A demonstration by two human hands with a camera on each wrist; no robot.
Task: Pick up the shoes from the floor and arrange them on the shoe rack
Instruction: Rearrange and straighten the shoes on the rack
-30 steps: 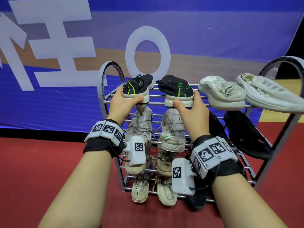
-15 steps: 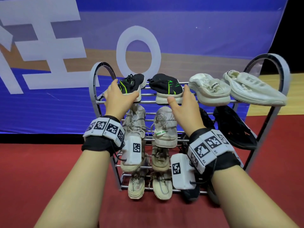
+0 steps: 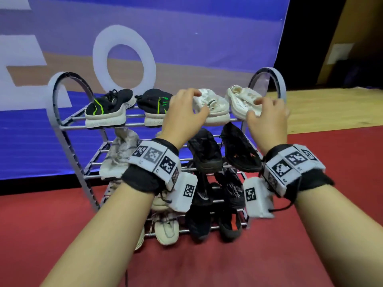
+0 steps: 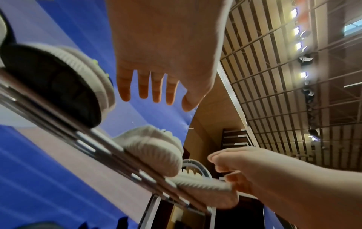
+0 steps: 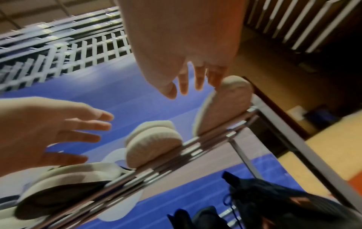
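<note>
You stand on a red floor (image 3: 207, 264) facing a metal shoe rack (image 3: 62, 112) that is set against a blue banner (image 3: 186, 38) printed with large white shapes; to the right of the banner you can see a tan wooden floor (image 3: 331, 108) and a dark, dim part of the room, and your wrist views look up at a ceiling of beams and lights. On the top shelf, from left to right, lie two black shoes with green stripes (image 3: 109, 108) and two white shoes. Your left hand (image 3: 182, 112) is over the left white shoe (image 3: 213, 104), fingers spread and relaxed with the thumb near its near edge; in the wrist view the fingers (image 4: 143, 86) hang straight with air under them, gripping nothing. Your right hand (image 3: 267, 119) reaches to the right white shoe (image 3: 242, 100), which sits tilted at the right end of the shelf; the fingers are loosely spread, and whether their tips touch the shoe you cannot tell from the blur. On the lower shelves, pale beige sneakers (image 3: 122, 154) fill the left half and black shoes (image 3: 207, 150) the right half. The beige pair on the bottom shelf (image 3: 165, 228) has its toes hanging over the near edge, low over the red floor.
</note>
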